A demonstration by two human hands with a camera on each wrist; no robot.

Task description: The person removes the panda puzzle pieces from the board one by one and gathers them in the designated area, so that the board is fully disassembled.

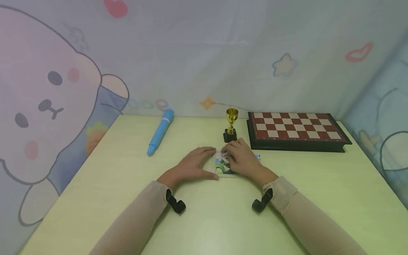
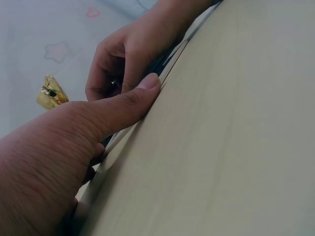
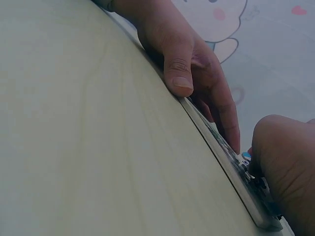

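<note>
A flat picture puzzle [image 1: 222,167] with a pale rim lies at the middle of the table, showing green, blue and black-and-white parts. My left hand [image 1: 195,164] spans its left end, thumb at the near edge, fingers at the far corner. In the right wrist view, the left thumb rests on the puzzle's rim [image 3: 230,169]. Over its right half, my right hand [image 1: 243,159] curls its fingers down and pinches at the surface. A small blue-and-white piece [image 3: 246,157] shows by those fingertips, mostly hidden. The right hand covers much of the puzzle.
Just behind the hands stands a gold trophy cup [image 1: 231,122] on a black base. A red-and-white chessboard box [image 1: 296,129] lies at the back right. Toward the back left is a blue microphone-shaped pen [image 1: 160,132]. A printed cloth [image 1: 191,56] hangs along the table's rear edge.
</note>
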